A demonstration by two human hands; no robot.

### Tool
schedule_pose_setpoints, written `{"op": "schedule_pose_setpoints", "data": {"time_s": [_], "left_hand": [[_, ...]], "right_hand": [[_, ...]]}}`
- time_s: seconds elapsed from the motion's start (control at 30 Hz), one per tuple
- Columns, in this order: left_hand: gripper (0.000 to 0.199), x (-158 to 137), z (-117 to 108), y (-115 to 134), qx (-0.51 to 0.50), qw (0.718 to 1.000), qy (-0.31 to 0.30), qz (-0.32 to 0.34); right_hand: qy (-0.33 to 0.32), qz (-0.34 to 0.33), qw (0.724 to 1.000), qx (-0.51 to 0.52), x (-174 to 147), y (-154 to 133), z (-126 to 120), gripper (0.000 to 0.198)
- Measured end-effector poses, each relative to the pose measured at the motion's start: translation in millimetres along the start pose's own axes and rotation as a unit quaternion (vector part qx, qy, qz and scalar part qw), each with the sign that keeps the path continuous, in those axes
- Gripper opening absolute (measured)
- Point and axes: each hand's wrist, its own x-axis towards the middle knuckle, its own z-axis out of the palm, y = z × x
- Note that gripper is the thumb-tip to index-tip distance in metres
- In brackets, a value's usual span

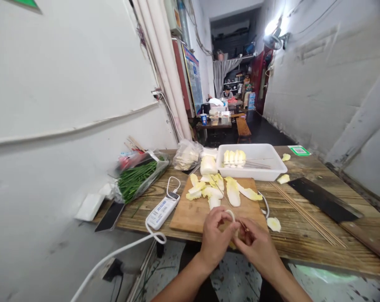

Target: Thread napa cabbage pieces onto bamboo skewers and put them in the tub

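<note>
Two bare hands at a worktop (292,245). The left hand (217,233) pinches a pale curled piece (231,216), probably cabbage leaf, between thumb and fingers, above the near edge of the cutting board (185,216). The right hand (255,239) meets it with fingers bent inward; whether these grip the piece, or a thin stick beside it, cannot be told. Loose leaves (233,192) lie across the board, with a slender skewer (219,188) resting over them. Beyond the board, a white tray (252,175) contains skewered pieces (234,157). To the right lie a bundle of skewers (306,214) and a cleaver (324,197); to the left, a power strip (162,212) with its cable (114,253) running off the near edge.

Likely faults: a stick pushed through the piece could prick the fingertips, since both hands work so close together. The curled piece could split if pinched or bent too hard, or drop past the near edge if the grip slackens. A sleeve or forearm catching the cable could drag the power strip. A careless rightward reach could meet the cleaver's blade.
</note>
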Motion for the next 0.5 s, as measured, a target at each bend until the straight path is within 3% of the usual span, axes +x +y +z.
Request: {"op": "schedule_pose_setpoints", "data": {"time_s": [0.07,0.17,0.23,0.3,0.4,0.5], "left_hand": [[0.016,-4,-3,3,-0.008,0.999,-0.031,0.01],[0.021,-11,-3,5,-0.066,0.998,-0.006,0.002],[0.028,-14,0,7,-0.132,0.99,0.004,-0.053],[0.031,-16,3,11,-0.194,0.974,-0.024,-0.115],[0.028,-16,4,16,-0.232,0.959,-0.063,-0.151],[0.032,-12,-1,14,-0.261,0.943,-0.045,-0.2]], "right_hand": [[0.011,0.002,1.0,0.01,-3,2,-2,0.023],[0.027,0.007,0.999,0.025,-6,2,-5,0.024],[0.037,0.007,0.999,0.023,-8,0,-4,0.023],[0.046,0.001,0.999,0.015,-11,-4,-2,0.021],[0.026,-0.013,0.999,0.016,-19,-9,-3,0.02],[0.0,-0.008,1.0,0.023,-30,-5,-19,0.028]]}}
